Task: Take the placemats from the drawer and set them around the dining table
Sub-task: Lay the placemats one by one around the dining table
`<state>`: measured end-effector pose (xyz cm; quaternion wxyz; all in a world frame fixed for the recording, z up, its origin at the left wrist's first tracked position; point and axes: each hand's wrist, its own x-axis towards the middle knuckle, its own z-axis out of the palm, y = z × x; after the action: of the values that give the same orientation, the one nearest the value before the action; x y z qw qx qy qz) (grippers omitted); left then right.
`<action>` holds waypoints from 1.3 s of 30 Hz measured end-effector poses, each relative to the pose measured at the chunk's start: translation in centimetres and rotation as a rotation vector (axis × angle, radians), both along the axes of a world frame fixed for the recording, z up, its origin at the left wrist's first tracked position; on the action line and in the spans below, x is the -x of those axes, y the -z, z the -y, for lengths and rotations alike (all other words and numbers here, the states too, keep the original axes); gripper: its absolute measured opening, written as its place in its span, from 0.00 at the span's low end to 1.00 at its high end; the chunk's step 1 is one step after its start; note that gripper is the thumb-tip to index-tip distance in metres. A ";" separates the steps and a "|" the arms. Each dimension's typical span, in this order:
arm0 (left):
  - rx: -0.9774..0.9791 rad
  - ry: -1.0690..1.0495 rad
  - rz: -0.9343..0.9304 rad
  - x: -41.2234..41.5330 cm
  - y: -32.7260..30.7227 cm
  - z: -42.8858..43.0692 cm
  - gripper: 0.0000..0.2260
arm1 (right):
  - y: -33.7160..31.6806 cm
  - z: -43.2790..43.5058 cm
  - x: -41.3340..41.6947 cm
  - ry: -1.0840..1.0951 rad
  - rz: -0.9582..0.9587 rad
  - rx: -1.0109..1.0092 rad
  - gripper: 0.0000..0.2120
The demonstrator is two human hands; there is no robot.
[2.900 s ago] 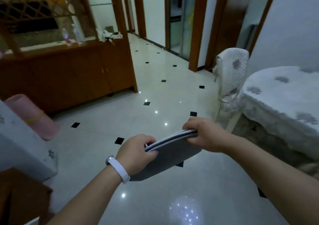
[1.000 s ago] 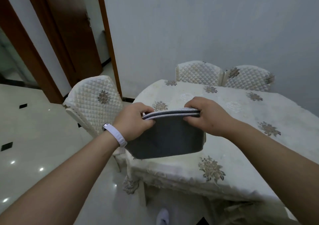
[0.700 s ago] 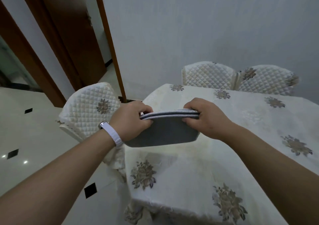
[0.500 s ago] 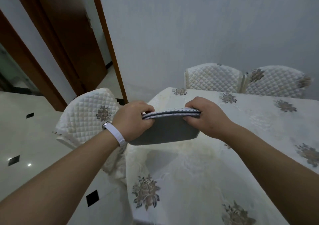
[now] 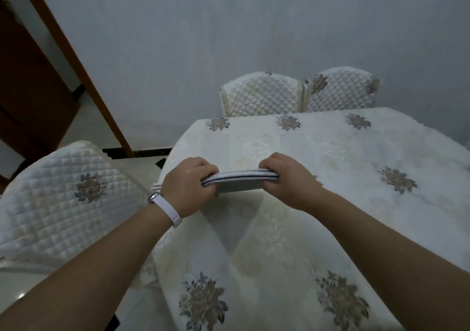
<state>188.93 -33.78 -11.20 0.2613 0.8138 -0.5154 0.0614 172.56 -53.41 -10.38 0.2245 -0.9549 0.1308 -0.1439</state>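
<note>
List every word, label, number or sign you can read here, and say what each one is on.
None: no text can be read in this view.
The placemats, gripped by the left hand and right hand, show only dotted edge trim.
The white wristband shows no legible display.
The tablecloth and chair covers carry only flower motifs.

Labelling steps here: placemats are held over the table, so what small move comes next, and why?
Probably lower the placemats onto the dining table at this near end. The left hand and right hand both grip the stack by its edge, held above the cloth with its shadow below; no mat lies on the table yet, and neither hand is free to peel one off.
</note>
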 end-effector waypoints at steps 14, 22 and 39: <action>-0.304 0.305 -0.456 1.0 13.0 -7.1 0.12 | 10.9 -10.8 5.5 0.178 -0.275 -0.068 0.08; -0.341 0.256 -0.399 5.5 20.6 -11.2 0.09 | 18.2 -17.3 8.9 0.284 -0.340 -0.024 0.08; -0.370 0.158 -0.464 1.9 22.4 -12.4 0.18 | 21.1 -19.0 10.1 0.417 -0.449 -0.170 0.19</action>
<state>187.06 -21.43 -33.62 0.2232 0.7974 -0.5060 -0.2413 162.44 -34.38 -31.44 0.2348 -0.8932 0.3814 0.0391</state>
